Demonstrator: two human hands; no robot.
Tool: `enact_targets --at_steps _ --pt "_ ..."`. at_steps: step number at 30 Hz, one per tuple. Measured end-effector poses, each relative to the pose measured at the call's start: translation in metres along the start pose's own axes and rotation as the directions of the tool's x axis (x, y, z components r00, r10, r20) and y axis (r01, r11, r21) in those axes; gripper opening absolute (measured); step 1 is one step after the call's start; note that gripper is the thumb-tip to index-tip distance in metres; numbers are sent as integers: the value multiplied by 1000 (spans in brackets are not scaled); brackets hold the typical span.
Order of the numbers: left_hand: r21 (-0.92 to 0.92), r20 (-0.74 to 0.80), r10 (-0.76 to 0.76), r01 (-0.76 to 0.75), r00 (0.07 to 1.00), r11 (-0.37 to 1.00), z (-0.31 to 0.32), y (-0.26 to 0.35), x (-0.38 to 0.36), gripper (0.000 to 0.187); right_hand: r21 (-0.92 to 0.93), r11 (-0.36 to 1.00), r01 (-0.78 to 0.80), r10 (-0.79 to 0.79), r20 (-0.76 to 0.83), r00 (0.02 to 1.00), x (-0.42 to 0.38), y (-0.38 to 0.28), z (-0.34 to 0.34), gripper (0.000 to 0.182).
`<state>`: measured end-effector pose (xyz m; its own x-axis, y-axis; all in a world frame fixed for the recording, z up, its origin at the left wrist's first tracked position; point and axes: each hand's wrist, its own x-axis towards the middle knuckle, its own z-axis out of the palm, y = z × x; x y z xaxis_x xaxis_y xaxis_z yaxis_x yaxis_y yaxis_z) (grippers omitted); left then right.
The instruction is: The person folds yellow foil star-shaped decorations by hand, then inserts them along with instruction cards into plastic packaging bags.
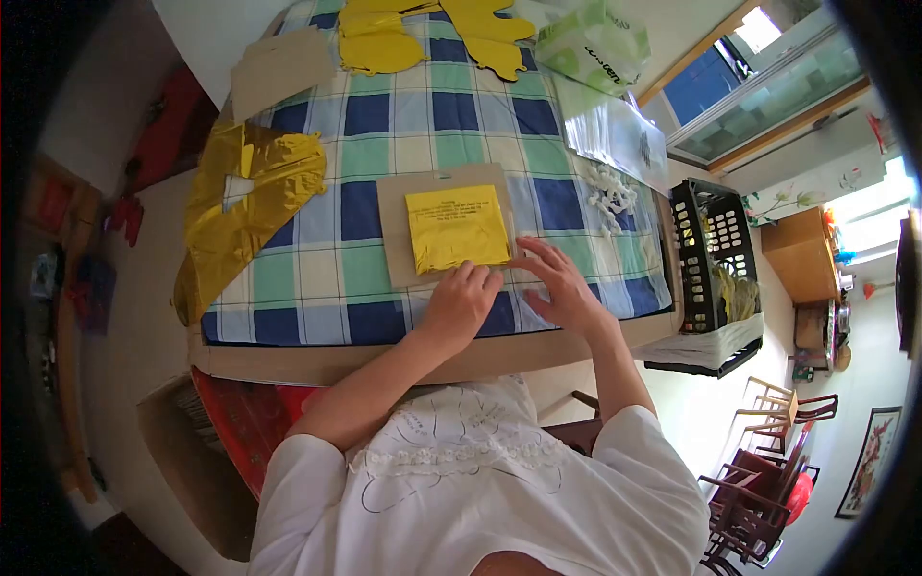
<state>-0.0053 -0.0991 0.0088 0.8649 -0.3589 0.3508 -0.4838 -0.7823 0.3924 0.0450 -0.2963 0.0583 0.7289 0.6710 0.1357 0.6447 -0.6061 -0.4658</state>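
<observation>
A folded yellow foil balloon (459, 223) with small dark print lies on a tan cardboard card (396, 230), which has a slot at its top. At the balloon's lower edge, my left hand (461, 300) has its fingers bent and pressed together on the foil. My right hand (559, 283) is open beside the balloon's lower right corner, its fingers spread and a fingertip near the foil's edge. To the left, a loose gold foil piece (245, 206) spreads over the table edge. More yellow foil pieces (379, 43) lie flat at the far end.
A checked cloth (351, 163) covers the table. Several cardboard cards (280, 75) are at the far left. On the right are a green-white plastic bag (595, 48), clear plastic sleeves (615, 134) and white strings (611, 197). A black crate (706, 254) stands beside the right edge.
</observation>
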Motion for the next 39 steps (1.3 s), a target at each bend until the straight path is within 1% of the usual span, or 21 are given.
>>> enact_targets --at_steps 3,4,7,9,10,13,14,16,17,19,20,23,26,29,32,34,37,39 --pt "-97 -38 -16 13 999 995 1 -7 3 34 -16 996 88 -88 -8 996 2 -1 3 35" --pt "-127 -52 -17 10 998 992 -1 -9 3 33 -19 994 111 -112 -45 993 2 4 9 33" --pt "-37 -219 69 -79 973 996 -17 -10 -1 32 -15 987 158 -159 -140 977 3 18 24 26" --pt "15 -202 43 -41 979 999 -25 -17 -9 30 13 986 168 -163 -182 970 5 16 24 19" --pt "41 -192 29 -21 981 999 -28 -22 -14 29 46 987 156 -145 -185 972 6 16 24 18" --pt "-28 -157 2 -7 988 1000 -31 -41 -29 25 175 978 109 -73 -201 977 8 23 27 14" --pt "-103 -149 -31 16 988 995 -32 -46 -31 18 236 968 85 -34 -214 976 7 28 30 13" --pt "-219 -157 -86 50 984 974 -33 -54 -30 15 333 942 30 52 -236 970 10 30 32 10" --pt "-277 -160 -113 66 981 959 -33 -57 -28 13 350 937 10 74 -224 972 12 30 31 10" --pt "-321 -130 -151 103 980 941 -35 -61 -23 12 379 925 -30 114 -201 973 14 31 30 9" --pt "-343 -116 -169 120 979 932 -36 -62 -21 11 383 923 -37 125 -206 971 15 31 30 9" --pt "-359 -90 -159 117 983 926 -39 -67 -16 11 384 922 -48 146 -232 962 17 32 33 9" --pt "-367 -33 -201 175 979 913 -41 -67 -11 12 371 927 -54 163 -269 949 18 31 38 9" --pt "-342 -20 -203 184 979 921 -41 -66 -9 12 353 933 -69 184 -305 934 20 29 41 9" --pt "-293 -32 -190 172 981 940 -42 -63 -8 13 326 943 -70 184 -333 925 22 27 43 10" --pt "-273 -75 -188 161 979 948 -39 -62 -9 15 320 944 -79 194 -345 918 23 24 44 12" --pt "-230 -101 -172 145 980 962 -35 -62 -10 17 293 939 -180 270 -306 913 24 19 43 12" --pt "-222 -110 -174 147 978 964 -34 -63 -11 19 293 943 -155 252 -330 910 26 16 43 15"
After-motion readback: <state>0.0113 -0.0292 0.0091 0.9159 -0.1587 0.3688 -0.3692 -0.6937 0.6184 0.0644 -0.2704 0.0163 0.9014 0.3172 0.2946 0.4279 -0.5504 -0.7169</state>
